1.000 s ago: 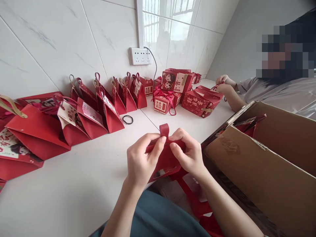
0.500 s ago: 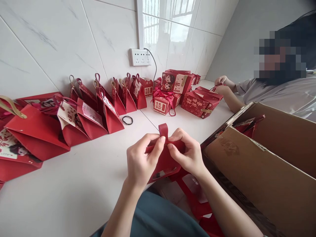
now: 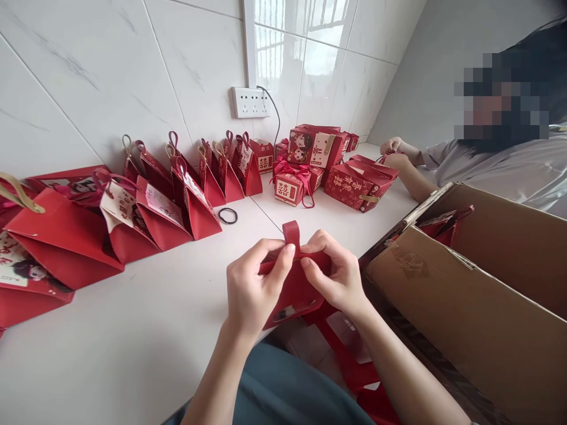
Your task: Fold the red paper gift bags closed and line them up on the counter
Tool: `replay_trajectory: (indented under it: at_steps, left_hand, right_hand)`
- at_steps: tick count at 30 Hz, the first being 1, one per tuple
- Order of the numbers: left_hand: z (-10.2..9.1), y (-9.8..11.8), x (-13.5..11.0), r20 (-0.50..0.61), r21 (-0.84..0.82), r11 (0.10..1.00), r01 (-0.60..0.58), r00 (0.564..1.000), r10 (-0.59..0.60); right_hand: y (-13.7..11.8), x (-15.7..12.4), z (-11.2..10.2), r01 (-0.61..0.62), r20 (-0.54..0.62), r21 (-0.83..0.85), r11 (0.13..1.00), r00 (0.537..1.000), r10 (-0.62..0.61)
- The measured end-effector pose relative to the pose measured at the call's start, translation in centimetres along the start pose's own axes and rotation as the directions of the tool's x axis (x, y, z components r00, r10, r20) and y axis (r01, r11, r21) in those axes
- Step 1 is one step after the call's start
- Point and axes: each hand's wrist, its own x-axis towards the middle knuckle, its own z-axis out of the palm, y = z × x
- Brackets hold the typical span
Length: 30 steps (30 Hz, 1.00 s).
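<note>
A red gift box with a clear window low on its side is between my hands at the table's near edge. A dark red ribbon loop stands up from its top. My left hand pinches the top edge at the loop's base, thumb toward me. Beside it, my right hand pinches the same top edge just right of the loop. The fingertips behind the box are hidden.
Red triangular gift boxes line the wall at left. A black hair tie lies near them. Ribboned boxes are stacked at the back. An open cardboard carton stands at right; beyond it, another person's hands hold something red.
Both hands keep their pinch at the loop's base with almost no movement. The whole view has shifted very slightly.
</note>
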Motion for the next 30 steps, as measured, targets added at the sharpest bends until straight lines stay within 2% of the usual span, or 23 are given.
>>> replay_trajectory:
  at_steps: [10, 18, 23, 30]
  left_hand:
    - [0.0, 0.1, 0.2, 0.015, -0.061, 0.995, 0.075, 0.997, -0.074]
    - [-0.8, -0.1, -0.1, 0.151, -0.207, 0.96, 0.188, 0.976, -0.159]
    - [-1.1, -0.7, -0.5, 0.153, -0.18, 0.976, 0.122, 0.984, -0.095]
    - [-0.9, -0.8, -0.4, 0.121, -0.145, 0.983, 0.112, 0.988, -0.094]
  right_hand:
    - [-0.1, 0.2, -0.1, -0.009, 0.008, -0.009, 1.0, 1.0, 0.009]
    - [-0.2, 0.0, 0.0, -0.041, -0.009, -0.021, 0.999, 0.999, 0.041]
    - [-0.2, 0.1, -0.1, -0.051, -0.006, -0.027, 0.998, 0.999, 0.051]
    - [-0.5, 0.1, -0.1, -0.067, -0.001, -0.02, 0.998, 0.998, 0.067]
